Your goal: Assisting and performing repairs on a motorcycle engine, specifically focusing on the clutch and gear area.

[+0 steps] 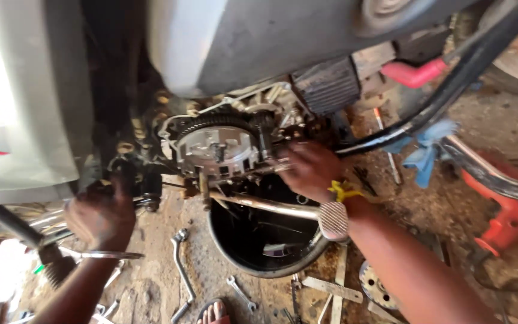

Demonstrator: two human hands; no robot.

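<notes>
I look down at an opened motorcycle engine; its round toothed clutch basket (216,146) faces me. My right hand (308,170), a yellow band on its wrist, presses against the engine just right of the clutch, fingers curled on a metal part I cannot make out. My left hand (100,217), with a thin bangle, is closed around something dark at the lower left of the engine, beside the frame. Motion blur hides what it grips.
A black oil pan (235,252) sits on the dirt under the engine. A chrome exhaust pipe and footpeg (333,219) cross in front of it. Spanners (182,271) and metal strips lie on the ground. A red drill (505,222) lies right; a sandalled foot (214,312) shows below.
</notes>
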